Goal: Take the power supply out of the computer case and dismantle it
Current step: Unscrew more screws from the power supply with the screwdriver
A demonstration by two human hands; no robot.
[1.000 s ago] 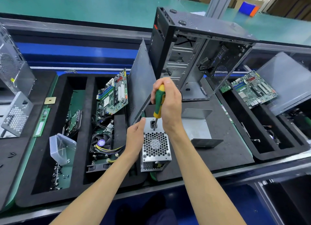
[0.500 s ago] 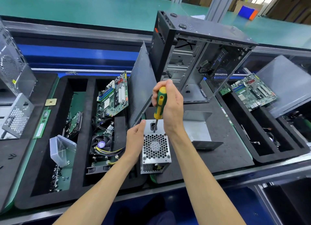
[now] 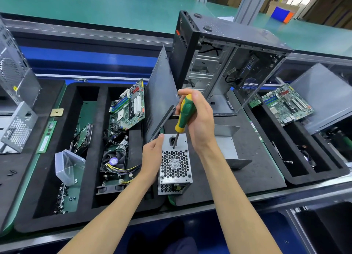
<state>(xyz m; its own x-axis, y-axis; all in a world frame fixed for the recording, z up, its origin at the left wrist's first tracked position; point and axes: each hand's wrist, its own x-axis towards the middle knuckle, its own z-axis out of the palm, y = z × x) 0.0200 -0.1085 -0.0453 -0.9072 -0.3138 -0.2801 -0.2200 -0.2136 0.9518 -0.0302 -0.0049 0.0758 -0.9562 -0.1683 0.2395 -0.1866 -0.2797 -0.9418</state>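
Note:
The silver power supply (image 3: 174, 166) stands on the black foam mat near the front edge, its honeycomb fan grille facing up. My left hand (image 3: 152, 154) holds its left side, thumb at the top corner. My right hand (image 3: 200, 120) grips a green and yellow screwdriver (image 3: 183, 114), held nearly upright, with its tip on the top face beside the power socket. The open black computer case (image 3: 224, 63) stands upright behind, its inside facing me. A bent grey metal cover (image 3: 228, 145) lies just right of the power supply.
A grey side panel (image 3: 162, 94) leans against the case. The black foam tray (image 3: 91, 94) on the left holds a motherboard (image 3: 127, 107), a cooler fan (image 3: 114, 160), cables, a clear plastic box (image 3: 68, 166) and loose screws. Another motherboard (image 3: 285, 103) lies in a tray at right.
The view has shifted slightly. Both hands stay on the power supply and screwdriver; the handle has turned a little in my right hand.

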